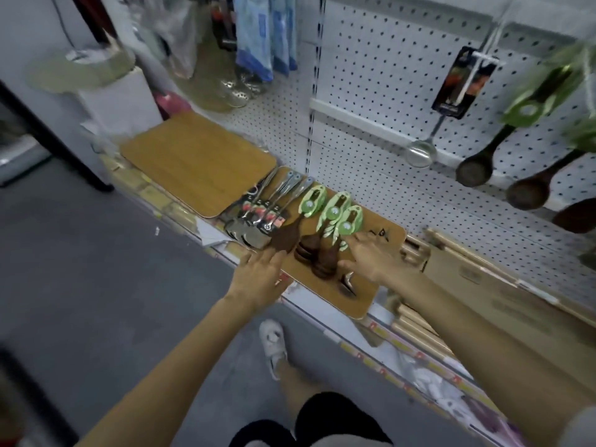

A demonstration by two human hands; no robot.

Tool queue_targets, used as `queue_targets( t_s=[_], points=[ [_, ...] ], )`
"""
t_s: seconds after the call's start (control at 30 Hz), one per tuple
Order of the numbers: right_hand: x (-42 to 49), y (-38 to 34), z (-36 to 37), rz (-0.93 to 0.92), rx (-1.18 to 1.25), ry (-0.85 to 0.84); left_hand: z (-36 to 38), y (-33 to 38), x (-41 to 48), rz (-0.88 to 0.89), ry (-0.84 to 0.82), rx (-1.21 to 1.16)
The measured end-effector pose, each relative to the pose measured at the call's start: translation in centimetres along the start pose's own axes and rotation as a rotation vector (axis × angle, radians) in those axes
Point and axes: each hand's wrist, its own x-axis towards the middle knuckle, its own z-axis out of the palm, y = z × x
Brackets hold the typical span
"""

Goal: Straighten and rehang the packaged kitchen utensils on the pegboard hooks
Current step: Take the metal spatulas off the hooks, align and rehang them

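Packaged steel turners and green-carded wooden spoons are lying on a cutting board on the shelf. Our left hand is touching one spoon, fingers straight and apart; our right hand is resting flat beside them, fingers spread.

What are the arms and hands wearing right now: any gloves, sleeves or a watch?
Nothing shows on either. The left hand and right hand are bare, with no gloves, rings or watch visible. Both arms are uncovered as far as the frame shows. A grey patch at the lower right corner may be a short sleeve, but it is too blurred to tell.
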Motion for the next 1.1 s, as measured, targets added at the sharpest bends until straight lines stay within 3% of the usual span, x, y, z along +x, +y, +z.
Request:
queue_targets(
  t_s=[0.13, 0.53, 0.7, 0.9, 1.1],
  points=[
    [6.4, -2.8, 0.4, -0.011, 0.041, -0.009, -0.5, -5.9, 4.5, -0.022, 0.018, 0.023],
    [21.7, -11.7, 2.6, 0.019, 0.207, -0.087, 1.0, -19.6, 12.6, 0.014, -0.207, 0.113],
    [24.1, -14.0, 5.1, 0.166, 0.326, -0.147, 2.5, -24.4, 13.9, 0.075, -0.369, 0.141],
    [26.2, -16.4, 7.9, 0.42, 0.525, -0.156, 4.7, -29.2, 17.5, 0.167, -0.331, 0.095],
    [28.7, -17.8, 14.7, 0.579, 0.674, -0.051, 12.7, -31.0, 21.7, 0.162, -0.318, -0.093]
  ],
)
